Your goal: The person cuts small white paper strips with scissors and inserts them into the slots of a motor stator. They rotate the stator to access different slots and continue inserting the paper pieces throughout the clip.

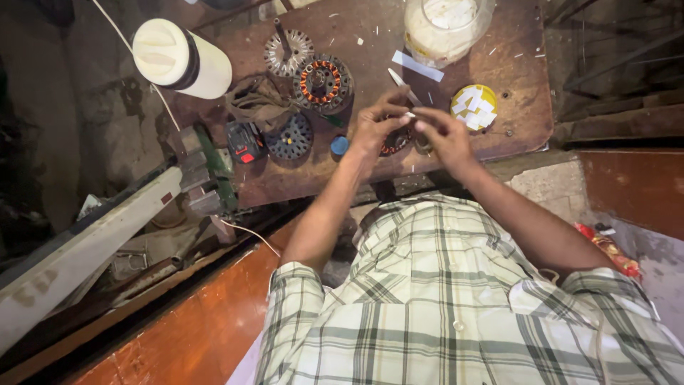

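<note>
My left hand (375,122) and my right hand (443,134) meet over the front of a worn brown workbench (513,57). Between their fingertips they pinch a small white strip of paper (409,114). Under the hands lies a round stator with copper windings (394,142), partly hidden. A yellow bowl of white paper strips (474,106) sits just right of my right hand. My checked shirt fills the bottom of the view.
On the bench stand a second copper-wound stator (322,82), a silvery finned rotor (288,51), a dark perforated disc (291,137), a blue cap (340,145), a clear jar (445,25) and a crumpled cloth (258,102). A white jug (181,57) and a vise (206,175) are at left.
</note>
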